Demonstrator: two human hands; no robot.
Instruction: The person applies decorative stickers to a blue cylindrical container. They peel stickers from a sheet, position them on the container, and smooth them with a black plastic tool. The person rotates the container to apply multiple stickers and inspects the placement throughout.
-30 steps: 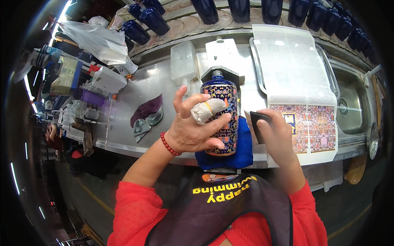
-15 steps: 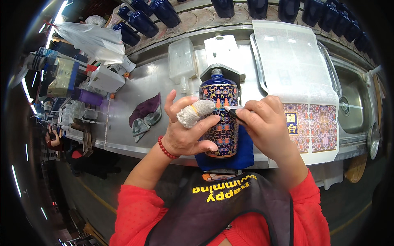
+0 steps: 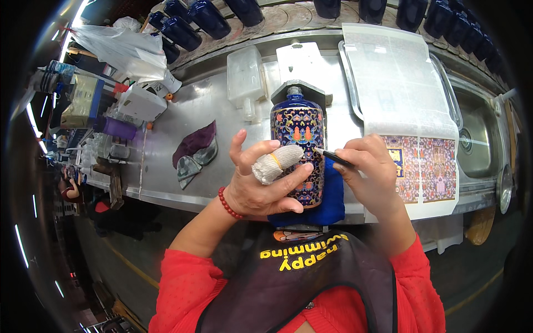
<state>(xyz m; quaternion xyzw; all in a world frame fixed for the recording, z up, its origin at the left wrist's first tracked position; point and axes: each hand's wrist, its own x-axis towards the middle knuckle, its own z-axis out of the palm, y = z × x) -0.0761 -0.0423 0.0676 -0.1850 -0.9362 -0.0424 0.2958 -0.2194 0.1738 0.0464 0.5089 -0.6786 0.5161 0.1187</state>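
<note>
Along the left end of the steel workbench (image 3: 166, 139), a purple container (image 3: 117, 129) and a white box (image 3: 141, 104) are crowded together, with a translucent plastic bag (image 3: 122, 53) heaped toward the far left corner. A folded purple-and-grey cloth (image 3: 195, 145) is laid well inside the near edge, and steel surface is left as open room between it and the bottle. The near edge is crossed by the left forearm, its wrist ringed by a red bead bracelet (image 3: 230, 203). The fingers of the left hand (image 3: 261, 183) are spread apart over the bottle, one wrapped in a white knitted finger cover (image 3: 277, 165) with a yellow band. Beyond, a clear plastic bottle (image 3: 244, 77) is laid flat near the far edge, where plain blue bottles (image 3: 208, 19) are lined up behind the bench. The patterned blue bottle (image 3: 297, 119) is laid with its neck toward the far edge, at a dark notched holder (image 3: 313, 96); a blue towel (image 3: 334, 191) is spread beneath it at the near edge. At its right side, a black-handled pointed tool (image 3: 340, 159) is clamped between the thumb and fingers of the right hand (image 3: 372, 172); whether its tip touches cannot be told. Further right, a printed pattern sheet (image 3: 438, 166) is laid toward the near edge, before a metal sink (image 3: 474, 136) at the right end.
</note>
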